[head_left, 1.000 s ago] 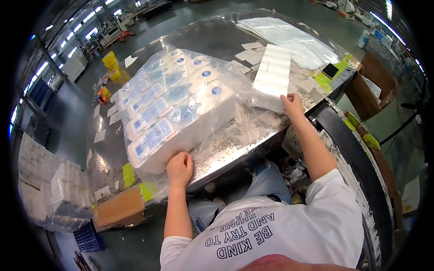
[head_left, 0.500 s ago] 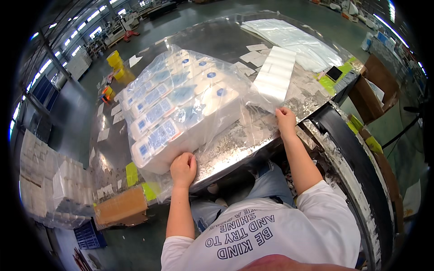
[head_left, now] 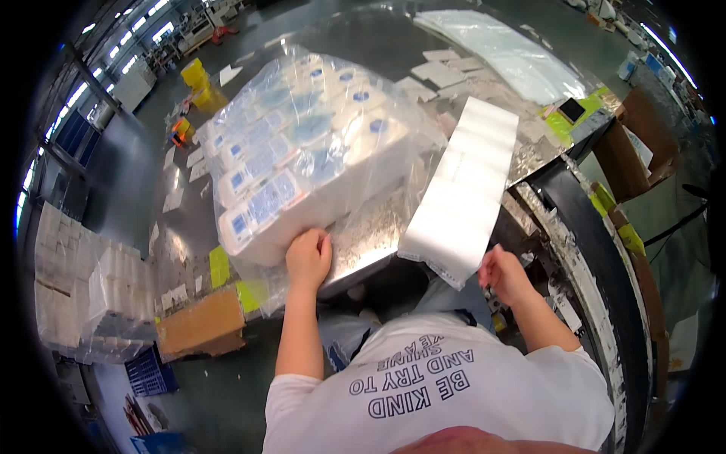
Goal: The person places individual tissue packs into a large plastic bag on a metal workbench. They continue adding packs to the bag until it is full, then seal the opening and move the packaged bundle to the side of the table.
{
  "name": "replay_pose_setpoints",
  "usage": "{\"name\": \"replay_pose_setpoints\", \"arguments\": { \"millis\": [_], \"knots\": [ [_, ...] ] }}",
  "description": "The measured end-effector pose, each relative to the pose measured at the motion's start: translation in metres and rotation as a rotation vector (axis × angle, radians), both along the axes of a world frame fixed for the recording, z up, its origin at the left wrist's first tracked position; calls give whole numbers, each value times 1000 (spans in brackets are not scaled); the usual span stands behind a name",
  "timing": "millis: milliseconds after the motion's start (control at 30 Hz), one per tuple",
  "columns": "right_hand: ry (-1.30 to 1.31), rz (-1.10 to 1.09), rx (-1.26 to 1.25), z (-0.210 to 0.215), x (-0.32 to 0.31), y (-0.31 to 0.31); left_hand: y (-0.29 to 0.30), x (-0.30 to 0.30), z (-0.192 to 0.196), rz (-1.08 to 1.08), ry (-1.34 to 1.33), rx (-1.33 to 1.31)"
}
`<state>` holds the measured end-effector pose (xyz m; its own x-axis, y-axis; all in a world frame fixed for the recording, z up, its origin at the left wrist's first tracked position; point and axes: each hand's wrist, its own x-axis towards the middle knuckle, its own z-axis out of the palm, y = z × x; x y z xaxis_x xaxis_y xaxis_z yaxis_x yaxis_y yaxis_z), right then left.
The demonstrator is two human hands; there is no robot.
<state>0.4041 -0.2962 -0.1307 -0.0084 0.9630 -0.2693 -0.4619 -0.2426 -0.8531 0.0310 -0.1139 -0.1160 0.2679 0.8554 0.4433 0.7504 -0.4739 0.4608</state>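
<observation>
The long pack (head_left: 463, 181) has come nearer to you, and its near end now sticks out past the front edge of the table (head_left: 363, 244). Your right hand (head_left: 504, 274) is just beside that end, fingers bent in; I can't tell if it has hold of anything. Your left hand (head_left: 308, 259) is curled up at the front of the clear bag (head_left: 302, 163); I can't tell if it pinches the plastic. Loose plastic is in the way, left of the long pack. Papers (head_left: 446, 74) lie behind, then flat bags (head_left: 507, 57), with a phone (head_left: 572, 110) to the right. The clear bag holds rows of small packs (head_left: 363, 147). A brown box (head_left: 622, 155) has something white inside. Worn, bare table shows between bag and long pack.
</observation>
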Motion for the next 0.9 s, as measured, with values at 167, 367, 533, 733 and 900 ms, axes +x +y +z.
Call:
{"name": "replay_pose_setpoints", "arguments": {
  "millis": [167, 367, 533, 733, 900],
  "knots": [
    [-16, -301, -38, 27, -26, 4, -32, 41, 16, 8, -95, -133],
    [269, -269, -174, 17, -38, 30, -104, 81, 19, -502, -446, -422],
    [227, -306, -119, 7, -48, 22, -115, 89, 11, -413, -353, -648],
    [116, -271, 4, 5, -50, 14, -103, 89, 7, -441, -540, -1113],
    [10, -231, 88, 24, -57, 13, -107, 94, 4, -456, -909, -1392]
  ]
}}
